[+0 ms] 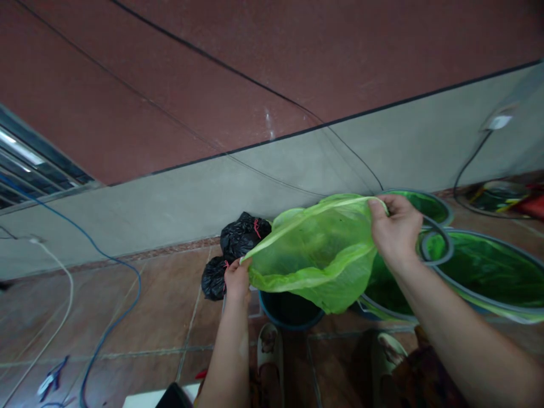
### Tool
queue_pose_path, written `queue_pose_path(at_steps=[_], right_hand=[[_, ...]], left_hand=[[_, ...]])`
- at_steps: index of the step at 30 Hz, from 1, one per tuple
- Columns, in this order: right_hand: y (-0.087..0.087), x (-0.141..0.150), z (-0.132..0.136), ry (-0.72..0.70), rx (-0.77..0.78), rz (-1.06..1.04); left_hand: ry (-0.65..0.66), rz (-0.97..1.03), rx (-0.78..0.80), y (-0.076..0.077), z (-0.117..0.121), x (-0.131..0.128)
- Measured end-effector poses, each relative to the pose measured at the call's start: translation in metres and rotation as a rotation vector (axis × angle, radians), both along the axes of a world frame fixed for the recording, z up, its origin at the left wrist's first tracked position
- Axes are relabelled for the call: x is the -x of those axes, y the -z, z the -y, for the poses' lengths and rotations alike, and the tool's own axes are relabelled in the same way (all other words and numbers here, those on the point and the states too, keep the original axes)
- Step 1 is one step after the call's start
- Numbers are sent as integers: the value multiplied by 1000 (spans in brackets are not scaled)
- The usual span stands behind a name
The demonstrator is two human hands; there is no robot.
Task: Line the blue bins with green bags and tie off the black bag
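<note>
A light green plastic bag [314,243] is stretched between my hands with its mouth spread wide. My left hand [238,277] pinches the left end of its rim. The right end of the rim is in the closed fingers of my right hand [395,224]. Below the bag stands a dark blue bin [291,324], partly hidden by it. A grey ring [449,246] loops beside my right wrist; whether it hangs on the wrist, I cannot tell.
Bins lined with green bags and edged by grey rims [488,310] stand at the right. Two tied black bags [240,238] lie left of the blue bin against the wall. A blue cable [114,259], a white cable [70,283] and a blue-handled tool [53,379] lie on the tiled floor.
</note>
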State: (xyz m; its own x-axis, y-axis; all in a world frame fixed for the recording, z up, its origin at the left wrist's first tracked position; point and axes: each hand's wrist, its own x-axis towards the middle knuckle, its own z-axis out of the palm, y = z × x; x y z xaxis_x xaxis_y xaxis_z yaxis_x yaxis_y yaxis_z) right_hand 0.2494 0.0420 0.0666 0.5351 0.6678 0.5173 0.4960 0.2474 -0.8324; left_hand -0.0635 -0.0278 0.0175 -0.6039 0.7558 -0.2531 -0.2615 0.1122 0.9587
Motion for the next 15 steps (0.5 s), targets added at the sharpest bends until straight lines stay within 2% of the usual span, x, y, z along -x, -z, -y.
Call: queue_pose_path(at_steps=[3,5,9,11,15], right_hand=[[-2,9,7,-89,-21,43],[-4,16,13,-150,-14,67],[-5,25,18,-269,44,-8],[-4,22,15,-255,60,-67],[-1,5,6,-53,114,-14]], left_hand=[[88,95,-21,-1,1,-5],[140,89,-35,-3,2,-8],[186,137,-44,-12,4,-14],[170,186,-70,-16,4,-13],[39,174,-135,-18,2,-3]])
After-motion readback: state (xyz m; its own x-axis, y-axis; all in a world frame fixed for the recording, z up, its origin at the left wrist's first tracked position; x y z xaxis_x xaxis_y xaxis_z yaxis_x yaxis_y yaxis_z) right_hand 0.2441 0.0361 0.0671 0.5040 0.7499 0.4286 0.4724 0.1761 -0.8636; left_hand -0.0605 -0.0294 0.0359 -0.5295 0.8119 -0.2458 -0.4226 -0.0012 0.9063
